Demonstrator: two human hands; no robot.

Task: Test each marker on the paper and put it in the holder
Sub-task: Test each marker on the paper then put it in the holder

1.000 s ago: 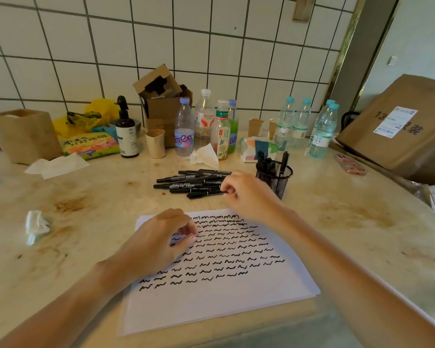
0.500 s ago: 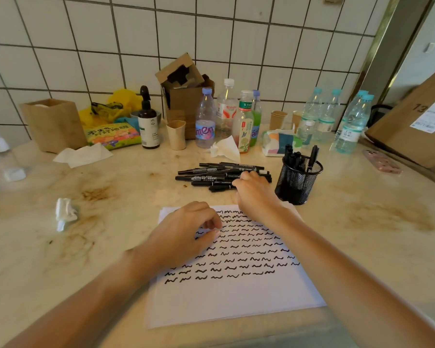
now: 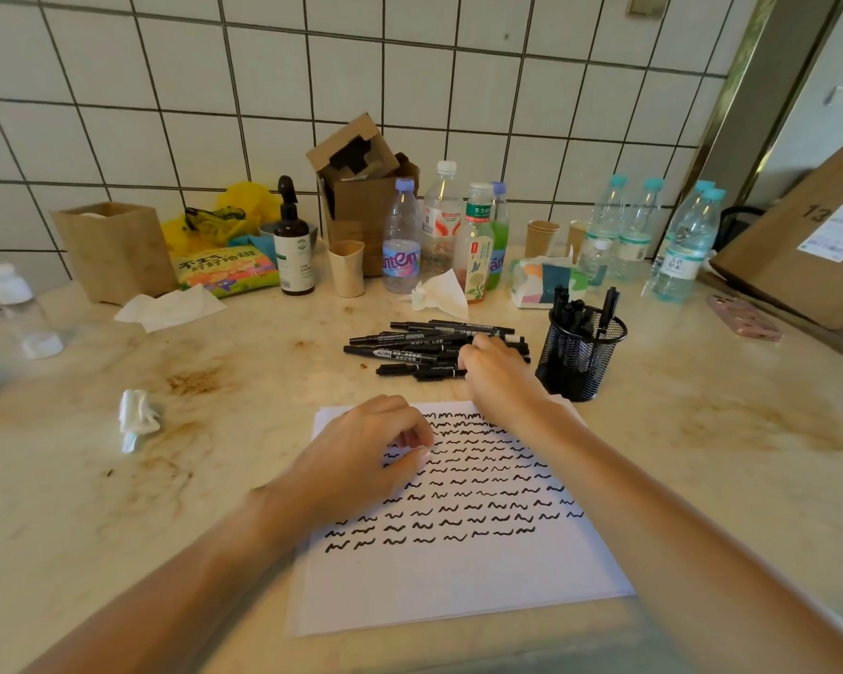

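A white paper (image 3: pixel 458 581) covered with rows of black squiggles lies in front of me. My left hand (image 3: pixel 361 459) rests on its upper left part, fingers loosely curled, holding nothing. Beyond the sheet lies a pile of several black markers (image 3: pixel 410 345). My right hand (image 3: pixel 495 369) reaches over the pile's right end, and its fingers curl down round one of the nearer markers; the fingertips are hidden. A black mesh holder (image 3: pixel 580 355) with several markers standing in it is just right of that hand.
Along the tiled wall stand several plastic bottles (image 3: pixel 402 238), paper cups (image 3: pixel 346 267), a brown pump bottle (image 3: pixel 292 245), cardboard boxes (image 3: pixel 361 187) and a tissue pack (image 3: pixel 543 279). Crumpled tissues (image 3: pixel 137 415) lie at the left. A pink phone (image 3: pixel 743 316) and a large carton (image 3: pixel 809 245) are at the right.
My right hand has shifted a little further onto the marker pile and its fingers have curled tighter. The left hand stays on the paper. My head has turned slightly left.
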